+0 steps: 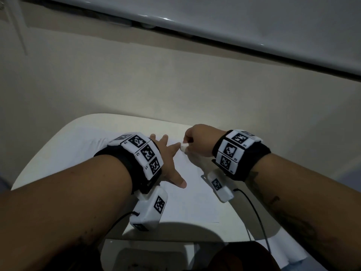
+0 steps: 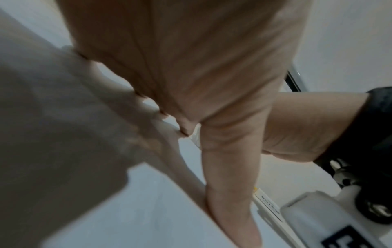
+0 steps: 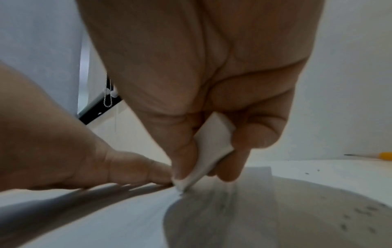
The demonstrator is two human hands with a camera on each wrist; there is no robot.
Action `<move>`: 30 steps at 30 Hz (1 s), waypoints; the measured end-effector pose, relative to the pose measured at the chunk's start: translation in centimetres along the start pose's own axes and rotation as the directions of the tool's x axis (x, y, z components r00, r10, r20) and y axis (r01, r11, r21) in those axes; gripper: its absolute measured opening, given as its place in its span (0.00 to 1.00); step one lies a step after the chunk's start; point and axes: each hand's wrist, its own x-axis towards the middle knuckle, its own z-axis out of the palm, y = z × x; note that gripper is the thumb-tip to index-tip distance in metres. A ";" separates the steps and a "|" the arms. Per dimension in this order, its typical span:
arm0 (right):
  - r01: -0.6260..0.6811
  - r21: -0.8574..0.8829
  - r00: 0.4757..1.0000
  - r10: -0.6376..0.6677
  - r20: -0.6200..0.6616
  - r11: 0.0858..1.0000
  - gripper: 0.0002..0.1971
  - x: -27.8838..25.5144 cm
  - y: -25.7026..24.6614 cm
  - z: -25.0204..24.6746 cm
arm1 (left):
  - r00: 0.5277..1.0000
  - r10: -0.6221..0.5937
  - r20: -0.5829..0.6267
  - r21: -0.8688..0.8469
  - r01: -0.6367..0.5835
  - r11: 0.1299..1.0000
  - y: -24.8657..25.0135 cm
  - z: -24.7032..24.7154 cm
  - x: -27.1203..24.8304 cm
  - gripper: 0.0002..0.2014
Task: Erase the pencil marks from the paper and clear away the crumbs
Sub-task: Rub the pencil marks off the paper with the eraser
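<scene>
White eraser [image 3: 212,147] tip-down on paper [image 1: 187,192]

Bare forearms, black wristbands [image 1: 242,159] with white square-coded tiles, thin black cables [image 1: 256,218]

white eraser [image 3: 214,147], white paper [image 1: 195,192], yellow pencil [image 3: 381,156]

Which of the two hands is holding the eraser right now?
The right hand. It pinches the white eraser with its tip down on the paper, while the left hand lies flat with fingers spread, pressing the sheet down.
</scene>
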 end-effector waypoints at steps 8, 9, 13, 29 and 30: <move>0.059 0.019 0.998 -0.059 0.012 0.998 0.12 0.2 0.6 0.2 | 1.000 -0.002 -0.001 0.028 0.002 1.000 0.7 -0.9 -0.4 0.62; 0.061 0.022 0.998 -0.061 -0.005 0.998 0.12 0.2 0.5 0.2 | 1.000 -0.002 -0.002 0.032 0.002 0.999 0.7 -0.9 -0.3 0.62; 0.050 0.021 0.993 -0.051 0.106 0.999 0.12 -0.6 1.0 0.1 | 1.000 0.005 0.005 0.054 -0.005 0.999 0.7 -1.2 -0.4 0.62; 0.002 -0.016 0.995 0.000 0.101 1.000 0.13 0.5 0.2 -0.4 | 1.000 0.011 0.024 0.072 -0.013 0.997 0.6 -1.4 -0.3 0.65; -0.009 -0.010 0.997 0.009 0.073 1.000 0.14 0.8 0.1 -0.3 | 1.000 0.008 0.029 0.073 -0.010 0.997 0.6 -1.4 -0.3 0.65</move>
